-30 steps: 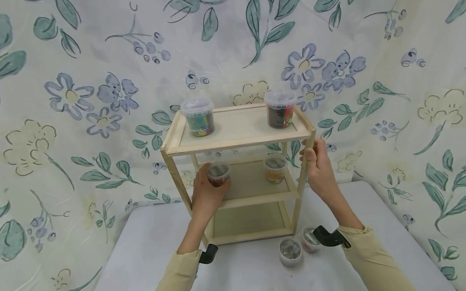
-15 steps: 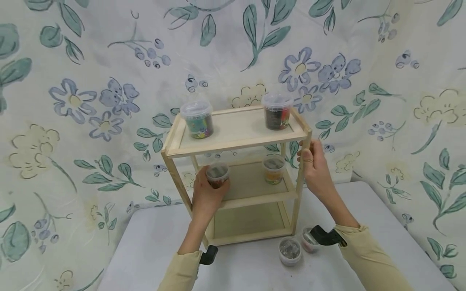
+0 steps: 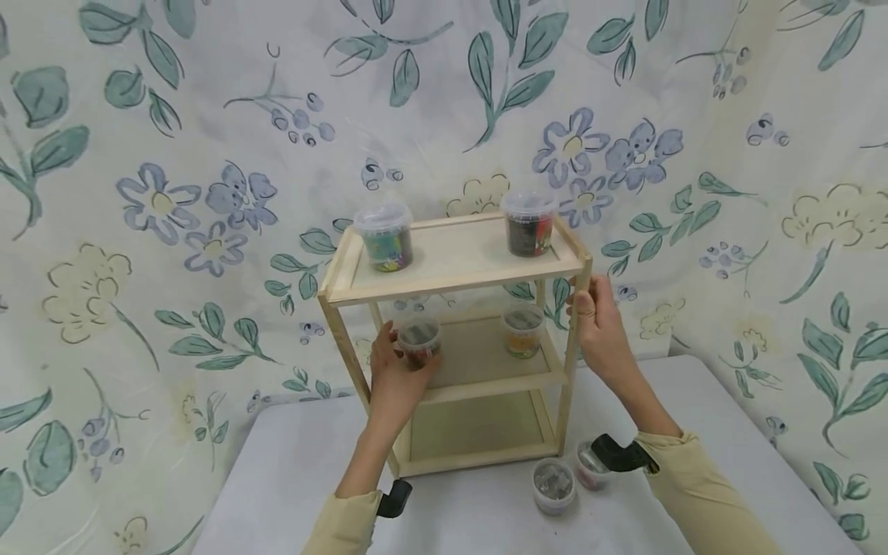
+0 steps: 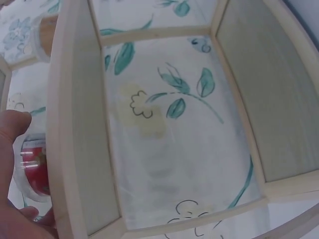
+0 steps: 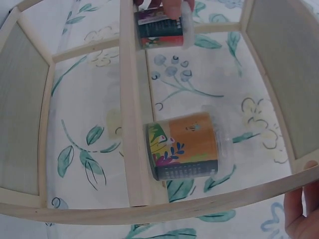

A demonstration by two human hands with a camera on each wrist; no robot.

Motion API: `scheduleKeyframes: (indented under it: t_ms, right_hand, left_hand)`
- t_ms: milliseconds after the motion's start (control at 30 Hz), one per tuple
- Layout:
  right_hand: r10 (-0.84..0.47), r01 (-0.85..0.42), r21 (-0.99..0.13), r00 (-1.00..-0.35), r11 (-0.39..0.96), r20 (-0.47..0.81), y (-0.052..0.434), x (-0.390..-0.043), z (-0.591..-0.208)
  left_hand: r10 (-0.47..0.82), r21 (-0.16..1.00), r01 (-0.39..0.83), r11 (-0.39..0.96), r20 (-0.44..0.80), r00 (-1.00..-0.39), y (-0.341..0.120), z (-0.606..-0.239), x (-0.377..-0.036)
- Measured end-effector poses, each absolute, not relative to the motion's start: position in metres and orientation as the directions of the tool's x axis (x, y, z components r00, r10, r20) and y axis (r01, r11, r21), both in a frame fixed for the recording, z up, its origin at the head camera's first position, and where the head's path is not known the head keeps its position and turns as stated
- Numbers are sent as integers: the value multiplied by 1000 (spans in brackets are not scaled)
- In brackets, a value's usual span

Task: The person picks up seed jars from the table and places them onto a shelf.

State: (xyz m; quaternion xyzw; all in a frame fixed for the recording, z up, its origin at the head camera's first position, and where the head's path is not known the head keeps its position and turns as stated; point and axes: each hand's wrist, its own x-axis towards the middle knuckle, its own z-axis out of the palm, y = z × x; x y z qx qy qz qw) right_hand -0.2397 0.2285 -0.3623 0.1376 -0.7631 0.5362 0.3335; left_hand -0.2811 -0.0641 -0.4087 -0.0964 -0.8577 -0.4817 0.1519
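A small three-tier wooden shelf (image 3: 451,389) stands on the white table. On the left of its middle tier sits a clear-lidded plastic tub (image 3: 420,343) with a red and dark label (image 5: 160,31). My left hand (image 3: 398,385) is around this tub with loosened fingers; the left wrist view has a gap between a fingertip (image 4: 21,119) and the tub. My right hand (image 3: 602,331) grips the shelf's right front post (image 3: 576,331), thumb in front. Toward the right of that same tier stands an orange-labelled tub (image 3: 523,330), seen larger (image 5: 184,144) in the right wrist view.
The top tier bears a teal-labelled tub (image 3: 385,237) at left and a black-and-red tub (image 3: 530,223) at right. Two more lidded tubs, one nearer (image 3: 553,486) and one by my right wrist (image 3: 591,465), stand on the table (image 3: 277,478). Floral sheeting (image 3: 208,347) hangs behind.
My left fingers have loosened and spread away from the tub on the middle tier, which stays about where it was. My right hand keeps its hold. The head view has tilted slightly up.
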Motion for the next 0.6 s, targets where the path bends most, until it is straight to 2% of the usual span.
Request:
scheduleKeyframes:
  t_ms: [333,600]
  right_hand:
    - [153,-552,-729,-745,404,649,229,-241,-363]
    - [148,-532,-741,-763,410,629,229,-240,-362]
  left_hand:
    - [33,766,355,536,401,-916,-65,-402,-258]
    - [48,668,498,553,571,-820,-58,-402,-241]
